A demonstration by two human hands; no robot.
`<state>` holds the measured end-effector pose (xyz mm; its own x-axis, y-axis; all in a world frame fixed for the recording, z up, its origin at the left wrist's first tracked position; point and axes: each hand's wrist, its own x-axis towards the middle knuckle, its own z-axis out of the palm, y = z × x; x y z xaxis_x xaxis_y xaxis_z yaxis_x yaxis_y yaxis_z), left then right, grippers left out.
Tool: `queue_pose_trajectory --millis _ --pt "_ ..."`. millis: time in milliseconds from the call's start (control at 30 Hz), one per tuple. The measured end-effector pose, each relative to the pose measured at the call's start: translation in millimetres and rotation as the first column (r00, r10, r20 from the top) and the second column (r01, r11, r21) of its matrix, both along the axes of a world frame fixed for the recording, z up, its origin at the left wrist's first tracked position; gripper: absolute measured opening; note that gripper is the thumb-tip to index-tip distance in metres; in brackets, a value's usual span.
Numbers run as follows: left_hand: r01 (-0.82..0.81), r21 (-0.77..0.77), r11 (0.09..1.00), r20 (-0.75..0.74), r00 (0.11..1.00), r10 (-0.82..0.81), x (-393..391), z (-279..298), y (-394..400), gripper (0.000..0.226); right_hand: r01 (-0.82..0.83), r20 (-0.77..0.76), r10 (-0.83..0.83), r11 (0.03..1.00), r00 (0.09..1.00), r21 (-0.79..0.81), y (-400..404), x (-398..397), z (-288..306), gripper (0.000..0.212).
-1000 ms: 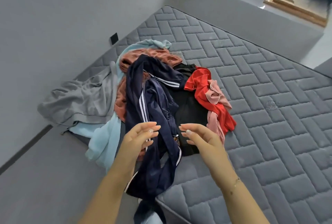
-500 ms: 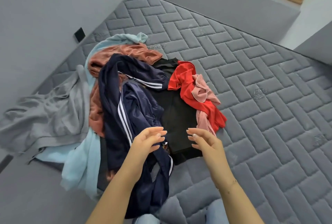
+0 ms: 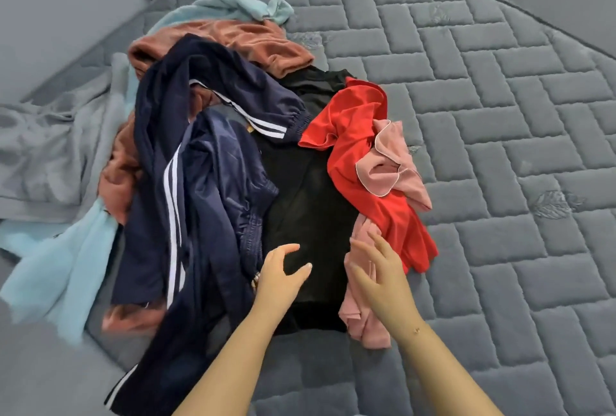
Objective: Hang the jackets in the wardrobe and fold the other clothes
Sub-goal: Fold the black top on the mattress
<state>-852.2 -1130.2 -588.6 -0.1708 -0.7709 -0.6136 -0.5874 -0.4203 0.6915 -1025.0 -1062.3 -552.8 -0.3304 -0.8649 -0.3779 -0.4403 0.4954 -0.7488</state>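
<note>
- Head view: your left hand [image 3: 283,277] reaches out over the lower part of the black garment [image 3: 308,202], fingers spread and loosely bent, thumb apart from them, with nothing in it.
- Your right hand [image 3: 378,269] is alongside, over the near end of the pink garment [image 3: 386,165], fingers relaxed and apart, holding nothing; you cannot tell whether either hand touches the cloth.
- The pile of clothes lies on the grey quilted mattress [image 3: 500,149], towards its left edge.
- The navy jacket with white stripes [image 3: 200,182] sprawls across the pile's middle, and its lower end hangs over the mattress edge.
- The black garment sits just right of the jacket, partly under it.
- The red garment [image 3: 373,189] drapes over the black one's right side, with the pink garment tangled in it.
- A rust-brown garment [image 3: 246,42], a light blue one [image 3: 63,265] and a grey one [image 3: 43,152] lie behind and left of the jacket.
- A thin bracelet [image 3: 416,330] is on your right wrist.
</note>
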Motion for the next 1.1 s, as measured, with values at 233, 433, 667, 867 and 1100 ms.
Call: queue_pose_trajectory --millis 233,433,667,867,1100 --pt "0.448 -0.132 0.884 0.566 0.767 -0.304 -45.4 -106.9 -0.6 0.067 -0.430 -0.501 0.544 0.839 0.673 0.333 -39.2 -53.0 -109.3 0.070" --pt "0.473 -0.441 0.763 0.551 0.813 -0.186 -34.8 -124.5 -1.1 0.023 -0.494 -0.602 0.530 0.834 0.598 0.244 -29.9 -105.9 -129.8 0.062" --pt "0.062 -0.288 0.956 0.450 0.890 0.078 -17.9 -111.5 -16.2 0.050 -0.265 -0.621 0.386 0.922 0.683 0.281 -35.7 -147.8 -118.4 0.073" --pt "-0.212 -0.294 0.932 0.156 0.951 0.265 -11.1 -87.5 -21.0 0.029 -0.274 -0.510 0.269 0.959 0.817 0.068 -35.0 -125.0 -93.7 0.058" --pt "-0.211 0.108 0.971 -0.251 0.940 0.232 1.5 -23.5 20.2 0.029 0.132 0.258 -0.164 0.982 0.952 0.137 -17.7 -44.4 -68.5 0.023"
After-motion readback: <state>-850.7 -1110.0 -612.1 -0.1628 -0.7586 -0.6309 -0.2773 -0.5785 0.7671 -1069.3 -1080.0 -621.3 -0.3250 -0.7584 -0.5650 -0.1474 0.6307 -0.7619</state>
